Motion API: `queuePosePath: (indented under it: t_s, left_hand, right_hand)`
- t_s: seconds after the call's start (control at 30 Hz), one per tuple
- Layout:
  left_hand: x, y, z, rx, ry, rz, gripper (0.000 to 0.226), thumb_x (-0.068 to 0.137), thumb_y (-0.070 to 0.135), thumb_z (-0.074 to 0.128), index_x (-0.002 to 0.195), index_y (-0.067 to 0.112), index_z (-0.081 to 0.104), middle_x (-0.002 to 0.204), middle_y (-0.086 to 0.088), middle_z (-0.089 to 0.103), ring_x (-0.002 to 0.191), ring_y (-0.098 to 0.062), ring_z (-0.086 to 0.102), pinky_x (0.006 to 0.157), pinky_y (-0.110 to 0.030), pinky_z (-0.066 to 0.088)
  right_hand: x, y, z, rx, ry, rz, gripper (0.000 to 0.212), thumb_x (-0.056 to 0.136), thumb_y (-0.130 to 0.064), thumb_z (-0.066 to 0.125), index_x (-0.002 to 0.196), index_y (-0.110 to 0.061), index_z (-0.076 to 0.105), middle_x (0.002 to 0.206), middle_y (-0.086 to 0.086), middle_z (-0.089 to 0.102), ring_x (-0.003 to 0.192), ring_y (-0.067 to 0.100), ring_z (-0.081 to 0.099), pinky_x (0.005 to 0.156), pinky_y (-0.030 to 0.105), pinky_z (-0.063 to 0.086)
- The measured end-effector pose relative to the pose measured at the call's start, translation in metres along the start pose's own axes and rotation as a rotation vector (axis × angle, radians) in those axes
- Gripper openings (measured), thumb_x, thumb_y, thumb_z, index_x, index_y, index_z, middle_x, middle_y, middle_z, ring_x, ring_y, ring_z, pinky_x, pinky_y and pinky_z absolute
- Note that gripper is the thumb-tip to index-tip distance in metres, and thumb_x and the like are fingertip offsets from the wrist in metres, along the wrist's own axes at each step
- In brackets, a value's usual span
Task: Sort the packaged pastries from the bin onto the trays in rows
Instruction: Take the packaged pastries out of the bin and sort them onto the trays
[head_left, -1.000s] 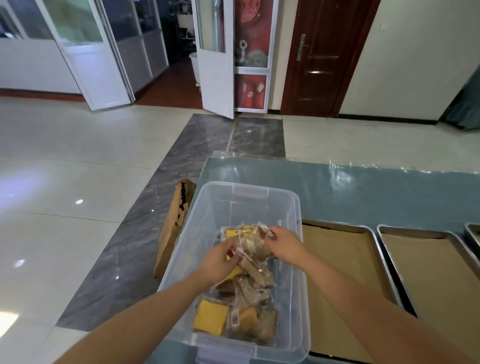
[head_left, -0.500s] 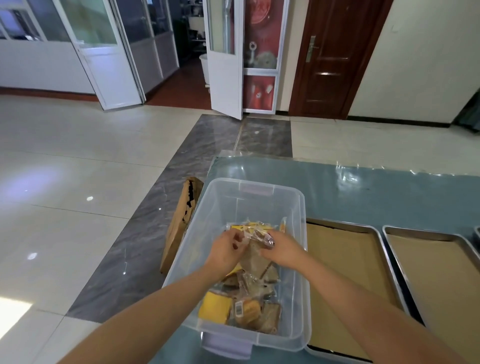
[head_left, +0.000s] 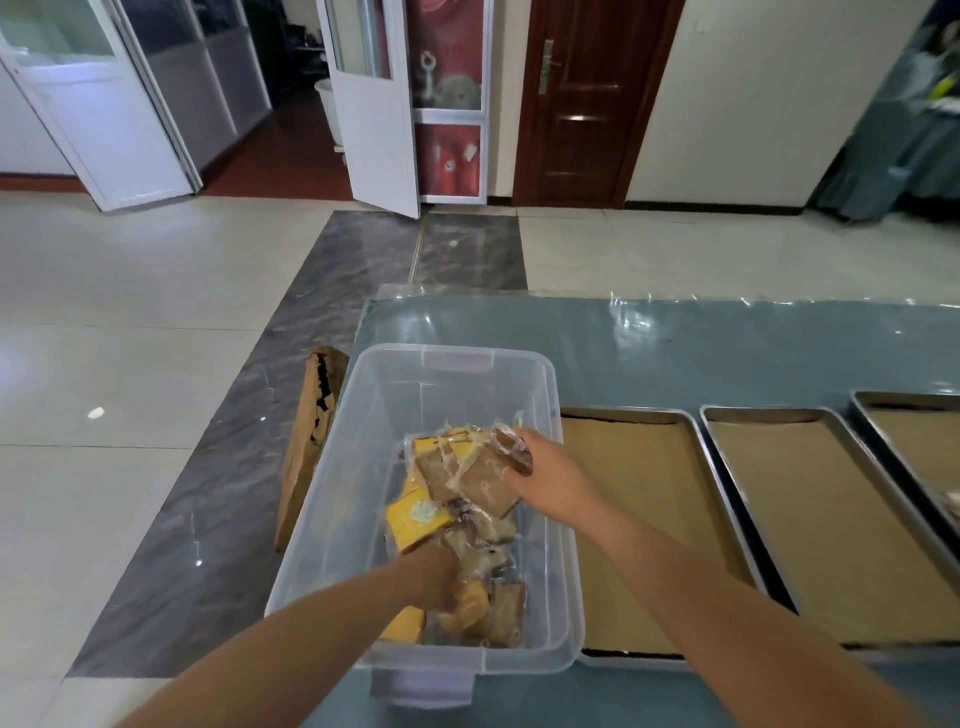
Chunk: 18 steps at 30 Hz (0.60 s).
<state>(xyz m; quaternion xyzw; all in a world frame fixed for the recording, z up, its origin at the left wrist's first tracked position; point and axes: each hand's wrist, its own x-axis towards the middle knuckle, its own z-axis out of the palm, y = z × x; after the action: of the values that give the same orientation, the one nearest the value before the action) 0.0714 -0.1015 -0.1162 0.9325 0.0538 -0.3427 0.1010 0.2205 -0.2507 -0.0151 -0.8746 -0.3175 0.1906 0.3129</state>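
While both hands work inside the clear bin (head_left: 553, 519) at the counter's (head_left: 727, 358) left end, right hand (head_left: 550, 475) grips a cluster of wrapped brown pastries (head_left: 475, 467) by the film, lifted toward the bin's right wall, likely bound for the nearest tray (head_left: 696, 441). Left hand (head_left: 434, 577) is buried low in the pile, fingers hidden; grasp cannot be told. Trays lie paper-lined, just right of the bin, ready for rows.

Table (head_left: 727, 353) with bin (head_left: 363, 467), trays (head_left: 696, 431).
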Motion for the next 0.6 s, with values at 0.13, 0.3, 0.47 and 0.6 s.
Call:
queuePosePath:
  t_s: [0.13, 0.3, 0.47, 0.6]
  left_hand:
    - [0.002, -0.001, -0.015, -0.05, -0.02, -0.015, 0.036, 0.095, 0.024, 0.063, 0.124, 0.003, 0.065, 0.126, -0.016, 0.063, 0.115, -0.03, 0.06, 0.092, -0.036, 0.047]
    - [-0.009, 0.001, -0.065, -0.108, 0.114, -0.105, 0.034, 0.093, 0.025, 0.063, 0.121, 0.005, 0.064, 0.125, -0.015, 0.064, 0.114, -0.032, 0.06, 0.084, -0.033, 0.044]
    - [-0.028, 0.025, -0.12, -0.275, 0.435, -0.252, 0.036, 0.099, 0.04, 0.058, 0.114, 0.008, 0.065, 0.118, -0.012, 0.067, 0.108, -0.03, 0.061, 0.088, -0.034, 0.046]
    - [-0.039, 0.081, -0.161, -0.446, 0.749, -0.362, 0.054, 0.093, 0.062, 0.06, 0.105, 0.01, 0.061, 0.098, -0.01, 0.068, 0.094, -0.029, 0.064, 0.089, -0.039, 0.051]
  right_hand:
    - [-0.005, 0.007, -0.011, 0.115, 0.07, 0.04, 0.024, 0.091, -0.034, 0.068, 0.11, -0.037, 0.053, 0.095, -0.016, 0.065, 0.08, -0.002, 0.063, 0.061, 0.016, 0.047]
    - [-0.011, 0.016, -0.049, 0.239, 0.212, 0.014, 0.021, 0.09, -0.03, 0.069, 0.105, -0.035, 0.055, 0.09, -0.021, 0.064, 0.08, -0.005, 0.06, 0.059, 0.013, 0.041]
    - [-0.026, 0.029, -0.101, 0.385, 0.308, -0.053, 0.019, 0.091, -0.027, 0.069, 0.104, -0.036, 0.059, 0.092, -0.02, 0.067, 0.078, -0.008, 0.064, 0.055, 0.009, 0.044]
    - [-0.054, 0.063, -0.156, 0.437, 0.329, -0.099, 0.016, 0.094, -0.029, 0.069, 0.102, -0.039, 0.059, 0.091, -0.018, 0.068, 0.079, -0.006, 0.066, 0.055, 0.007, 0.046]
